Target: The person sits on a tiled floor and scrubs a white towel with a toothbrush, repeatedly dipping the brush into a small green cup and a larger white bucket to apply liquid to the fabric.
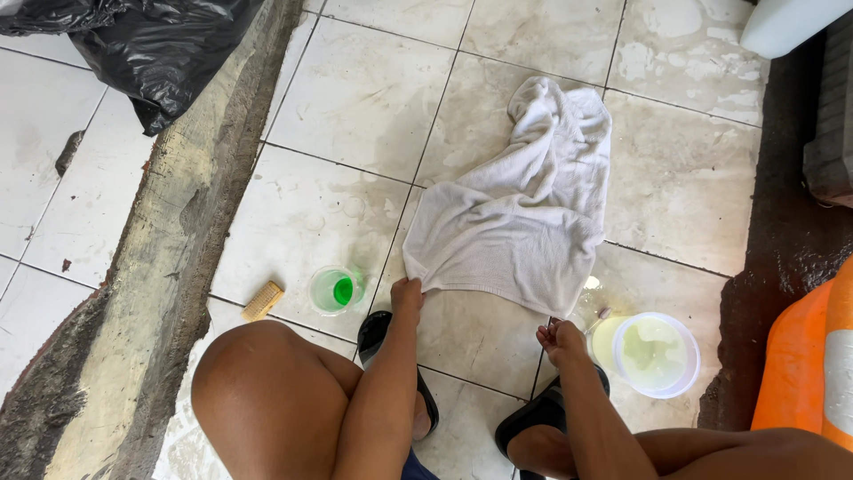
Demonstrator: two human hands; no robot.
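I look down from the head camera at my own knees, crouched on a wet tiled floor (355, 98). A white towel (524, 213) lies spread on the tiles ahead of me, rumpled, its long axis running from its near edge by my hands up and away toward the far right corner of the floor.

My left hand (408, 293) is on the towel's near left corner, fingers closed in a pinch on the cloth. My right hand (560, 336) hangs just below the towel's near edge, close to its right end; its fingers are bunched together, and I cannot tell whether they grip the cloth or merely sit beside it. So the left hand is the one clearly on the towel, and the whole cloth lies forward of both sets of fingers.

Left of the left hand stands a small clear cup (335, 291) with green liquid, and further left a small brush (263, 300). Right of the right hand sits a white bowl (656, 355) of pale cloudy liquid. A black bag (160, 44) fills the far left corner, beyond a concrete kerb (169, 249).
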